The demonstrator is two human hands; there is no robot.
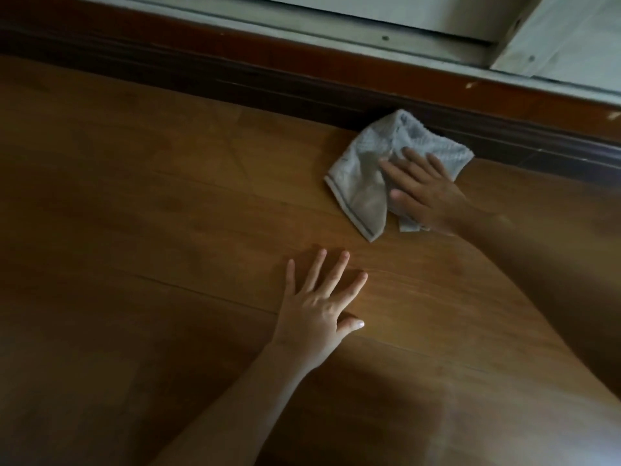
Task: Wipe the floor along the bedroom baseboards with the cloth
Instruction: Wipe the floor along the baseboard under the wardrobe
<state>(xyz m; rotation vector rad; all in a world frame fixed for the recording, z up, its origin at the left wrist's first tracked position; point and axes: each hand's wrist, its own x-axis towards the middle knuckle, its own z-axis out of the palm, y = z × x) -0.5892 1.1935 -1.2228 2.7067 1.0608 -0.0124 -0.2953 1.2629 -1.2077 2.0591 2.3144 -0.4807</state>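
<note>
A crumpled pale grey cloth [361, 178] with a dark border stripe lies on the wooden floor [151, 196], its far edge touching the dark baseboard [268, 82]. My right hand [426, 190] presses flat on the cloth's right part, fingers pointing toward the baseboard. My left hand [322, 301] rests palm down on the bare floor nearer to me, fingers spread, holding nothing.
The reddish-brown baseboard runs diagonally from upper left to right edge. Above it is a pale grey sill or frame [369, 31] with a chipped edge. Bare floorboards stretch to the left and toward me, partly in shadow.
</note>
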